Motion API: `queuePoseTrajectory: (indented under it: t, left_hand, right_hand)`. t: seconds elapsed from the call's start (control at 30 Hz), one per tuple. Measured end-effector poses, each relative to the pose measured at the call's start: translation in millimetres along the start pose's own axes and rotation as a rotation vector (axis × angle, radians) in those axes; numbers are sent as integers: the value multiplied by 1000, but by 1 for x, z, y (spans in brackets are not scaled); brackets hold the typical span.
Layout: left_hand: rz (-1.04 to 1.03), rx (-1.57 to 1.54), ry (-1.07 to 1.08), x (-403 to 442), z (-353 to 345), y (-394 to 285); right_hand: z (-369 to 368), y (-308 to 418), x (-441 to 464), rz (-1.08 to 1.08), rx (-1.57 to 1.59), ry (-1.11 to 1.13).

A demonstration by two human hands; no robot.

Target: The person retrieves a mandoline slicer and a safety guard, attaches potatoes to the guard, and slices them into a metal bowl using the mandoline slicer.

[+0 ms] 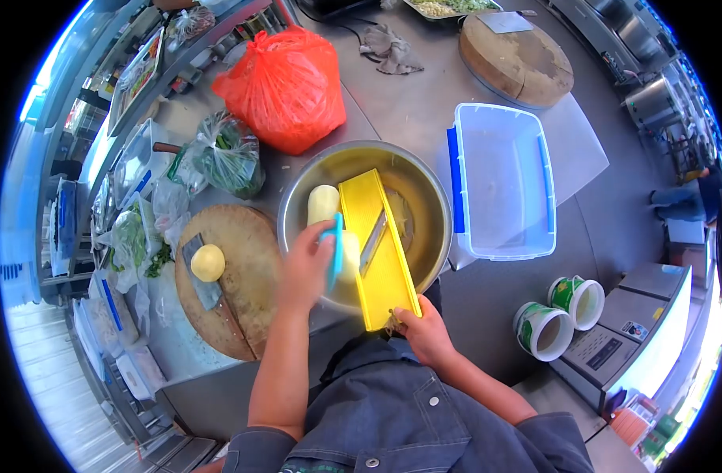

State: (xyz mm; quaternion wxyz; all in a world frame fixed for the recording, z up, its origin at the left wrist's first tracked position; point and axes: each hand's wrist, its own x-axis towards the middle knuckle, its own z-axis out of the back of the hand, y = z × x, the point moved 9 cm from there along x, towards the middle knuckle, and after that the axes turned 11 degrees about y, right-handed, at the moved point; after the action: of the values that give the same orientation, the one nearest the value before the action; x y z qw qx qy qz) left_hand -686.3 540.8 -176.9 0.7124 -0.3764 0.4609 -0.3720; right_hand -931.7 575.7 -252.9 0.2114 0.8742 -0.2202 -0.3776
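My right hand (425, 333) grips the near end of a yellow mandoline slicer (388, 264), which slopes into a large metal bowl (444, 229). Closed round a teal plastic hand guard (335, 254) is my left hand (304, 264), slightly blurred, at the slicer's left edge. Against the guard's right side is a pale peeled potato (348, 256), partly hidden by it. Another peeled potato (323, 203) lies in the bowl just beyond my left hand. A few thin pale slices (404, 217) show at the bowl's bottom.
Left of the bowl, a round chopping board (250, 276) bears a cleaver (199, 276) with a peeled potato (208, 262) on its blade. A red plastic bag (286, 91) and bagged greens (231, 158) stand behind. To the right is a clear plastic box (507, 181); a person (688, 197) is at far right.
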Motion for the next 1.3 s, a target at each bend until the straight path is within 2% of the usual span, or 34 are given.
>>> queuePoseTrajectory:
  t: [0.03,0.07,0.13,0.23,0.3,0.33,0.4,0.5,0.57,0.67,0.77,0.87,0.97,1.07,1.13,1.2,1.27,1.3]
  left_hand:
    - [-111,137,-15,-2,-6,-18]
    - [-109,143,-10,-6,-13,-31]
    - [-202,457,14,-17,-33,-69]
    - [-165,619,50,-27,-57,-68]
    - [-116,738,51,-30,-70,-63]
    - [-120,749,59,-26,-75,-61]
    - [-121,831,3,-15,-81,-53]
    - [-209,955,-129,48,-82,-33]
    - [-193,979,-165,99,-69,-28]
    - [-119,912,-66,91,-64,-37]
    - [-199,939,-27,3,-83,-49]
    - [-203,913,-31,-3,-87,-53]
    - [-179,980,-99,96,-72,-33]
    - [-172,912,-68,108,-67,-44]
    - [-171,952,1,49,-76,-46]
    - [-199,968,43,5,-86,-56]
    - [-125,965,77,-8,-87,-59]
    - [-208,988,31,9,-90,-56]
  right_hand:
    - [-2,-2,-2,0,6,-1]
    - [-3,-5,-4,16,94,-18]
    - [-4,-6,-7,37,192,-38]
    - [-7,-6,-10,1,167,-31]
    - [-5,-4,-10,-18,-16,-55]
    - [-3,-5,-10,-14,-4,-56]
    - [-1,3,-10,24,-407,-31]
    - [20,-16,-6,39,-439,-101]
    - [9,-9,-7,64,-403,-72]
    - [1,-3,-10,122,-390,-57]
    - [-3,8,-7,157,-420,-65]
    - [-10,31,-13,137,-496,-76]
    - [-15,23,-11,155,-529,-71]
    - [-15,20,-11,185,-504,-72]
    - [-16,16,-9,196,-477,-72]
    - [-9,-1,-5,180,-295,-23]
    - [-11,15,-8,197,-378,-39]
    - [-14,17,-10,196,-452,-46]
